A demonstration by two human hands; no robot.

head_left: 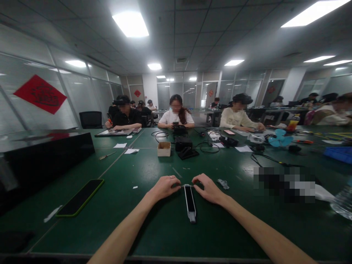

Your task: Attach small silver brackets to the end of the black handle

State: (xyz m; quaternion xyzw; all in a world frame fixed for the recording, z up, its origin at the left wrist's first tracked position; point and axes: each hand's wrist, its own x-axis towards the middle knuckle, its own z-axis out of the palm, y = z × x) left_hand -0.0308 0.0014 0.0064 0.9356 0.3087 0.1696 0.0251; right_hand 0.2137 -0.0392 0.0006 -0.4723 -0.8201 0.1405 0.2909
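A slim, pen-shaped device (190, 203) with a long black screen and a pale frame lies on the green table, its narrower tip toward me. My left hand (165, 189) is at the left of its far end, thumb and fingers bent together. Mirroring it on the right, my right hand (208, 189) curls its thumb and forefinger close to the same end. Something thin and pale seems to show at both sets of fingertips, too small to make out. Whether the fingertips touch the device itself, I cannot tell.
A phone in a green case (80, 198) lies left; crumpled clear plastic (223, 184) is right of my hand. Beyond are a small cardboard box (164, 149), a black stand (188, 153), cables, and a blue fan (280, 138). Several people sit across the table.
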